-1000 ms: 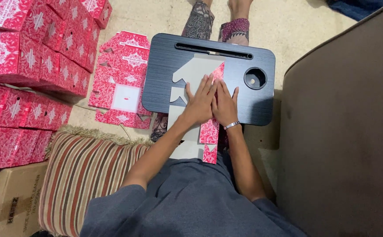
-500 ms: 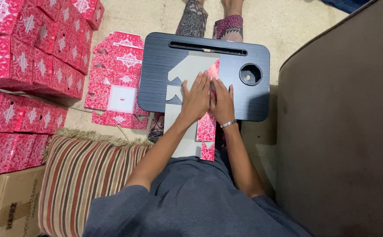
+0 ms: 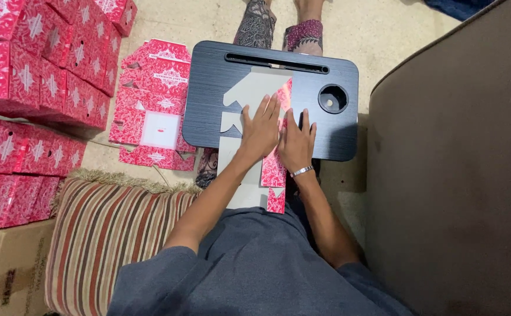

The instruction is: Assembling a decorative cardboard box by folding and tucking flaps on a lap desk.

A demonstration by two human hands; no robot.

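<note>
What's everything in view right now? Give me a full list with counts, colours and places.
flat box blank: one, grey inside, red printed flap, on the lap desk under both hands
lap desk: one, black, centre
loose flat blanks: a pile, red and white, floor left of the desk
folded boxes: many, red, stacked far left
cushion: one, striped, lower left
cardboard carton: one, brown, bottom left
sofa: dark brown, right
left hand: flat on the blank
right hand: flat on the blank, bracelet at wrist
</note>
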